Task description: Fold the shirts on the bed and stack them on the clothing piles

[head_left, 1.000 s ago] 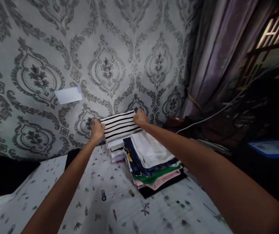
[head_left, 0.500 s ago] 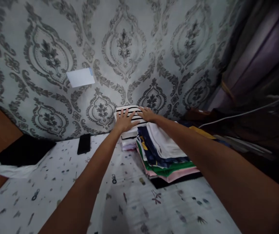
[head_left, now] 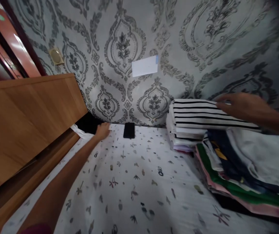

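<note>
Toward the right edge of the bed (head_left: 129,182), nearest me: mixed pile (head_left: 244,174) of folded clothes, white garment (head_left: 268,152) on top, navy, green, pink and black layers below. Just behind it, at the bed's far edge by the wall: striped pile (head_left: 195,114), black-and-white striped garment uppermost. My right hand (head_left: 241,103) is over that pile's right half, fingers loosely bent, blurred; can't tell if they touch.

Far left corner of the bed: black cloth (head_left: 87,123), white fabric (head_left: 81,132) under it, next to the wooden board (head_left: 32,123). My left hand (head_left: 102,131) is at its right end, fingers curled; can't tell whether it's gripping or only touching.

Handling, my guess: black cloth soft, light, limp, not fragile; bunch it by the right end. Striped pile soft too, layers may slide; take it low, from both sides.

Far edge between them: flat black phone (head_left: 129,130), clear of both hands. Beyond: patterned wall (head_left: 202,78), white paper (head_left: 144,66) on it.
</note>
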Tool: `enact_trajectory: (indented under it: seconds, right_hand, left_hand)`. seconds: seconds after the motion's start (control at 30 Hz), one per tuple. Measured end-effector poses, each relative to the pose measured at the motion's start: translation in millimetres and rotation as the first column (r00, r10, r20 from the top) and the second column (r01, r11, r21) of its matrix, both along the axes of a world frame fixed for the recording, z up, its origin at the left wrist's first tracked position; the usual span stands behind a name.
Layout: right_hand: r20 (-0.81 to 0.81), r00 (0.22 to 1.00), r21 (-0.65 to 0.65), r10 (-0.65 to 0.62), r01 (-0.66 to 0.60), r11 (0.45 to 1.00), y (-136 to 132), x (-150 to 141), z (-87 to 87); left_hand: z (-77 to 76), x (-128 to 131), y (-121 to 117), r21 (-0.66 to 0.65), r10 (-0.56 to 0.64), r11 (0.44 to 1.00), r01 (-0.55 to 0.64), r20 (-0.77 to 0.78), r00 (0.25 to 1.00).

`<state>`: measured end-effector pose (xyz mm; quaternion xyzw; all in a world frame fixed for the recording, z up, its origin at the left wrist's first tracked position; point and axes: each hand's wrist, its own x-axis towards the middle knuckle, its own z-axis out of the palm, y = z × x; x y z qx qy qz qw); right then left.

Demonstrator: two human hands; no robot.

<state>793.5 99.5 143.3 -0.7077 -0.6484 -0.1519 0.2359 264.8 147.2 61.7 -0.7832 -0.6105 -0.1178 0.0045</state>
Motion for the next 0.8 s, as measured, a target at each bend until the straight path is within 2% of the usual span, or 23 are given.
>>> enact_trajectory:
  seconds: [0.03,0.07,0.13,0.2,0.23,0.33,0.4,0.5,0.63,0.73,0.8]
  right_hand:
    - [0.026,0.999,-0.078,-0.028,0.03,0.997,-17,-20,4.3]
    - [0.033,0.999,-0.074,-0.001,0.003,0.997,-35,-43,6.5]
    - [0.006,0.991,0.012,0.134,-0.134,0.991,-76,-93,2.9]
    - [-0.035,0.95,0.091,0.311,-0.307,0.948,-118,-139,-10.4]
    - [-0.042,0.915,0.07,0.4,-0.397,0.915,-138,-158,-19.6]
    - [-0.07,0.85,0.06,0.523,-0.52,0.852,-186,-200,-49.8]
    - [-0.158,0.834,0.02,0.529,-0.533,0.846,-205,-215,-67.3]
    - [-0.414,0.802,-0.082,0.432,-0.505,0.859,-217,-231,-85.5]
    - [-0.695,0.651,-0.127,0.307,-0.531,0.838,-219,-261,-95.9]
    - [-0.792,0.544,-0.145,0.278,-0.61,0.779,-225,-289,-98.1]
    - [-0.848,0.466,-0.143,0.252,-0.659,0.738,-231,-305,-100.3]
  left_hand:
    - [-2.8,-29,8,-0.011,0.092,0.996,-0.092,0.013,0.996]
    - [-5.8,-54,15,-0.019,0.164,0.986,-0.163,0.031,0.986]
    - [-13.1,-92,29,-0.055,0.262,0.965,-0.258,0.082,0.962]
    - [-20.6,-116,41,-0.089,0.318,0.947,-0.308,0.153,0.936]
    - [-23.4,-124,46,-0.102,0.335,0.942,-0.321,0.197,0.921]
    - [-22.8,-137,56,-0.107,0.339,0.94,-0.323,0.362,0.868]
    - [-12.4,-144,57,-0.081,0.298,0.951,-0.298,0.496,0.815]
    - [14.9,-155,49,-0.013,0.188,0.969,-0.248,0.691,0.698]
    - [52.8,-161,24,0.073,0.044,0.978,-0.194,0.842,0.538]
    - [71.4,-146,-5,0.124,-0.039,0.98,-0.158,0.89,0.454]
    - [78.8,-122,-35,0.18,-0.124,0.979,-0.094,0.898,0.422]
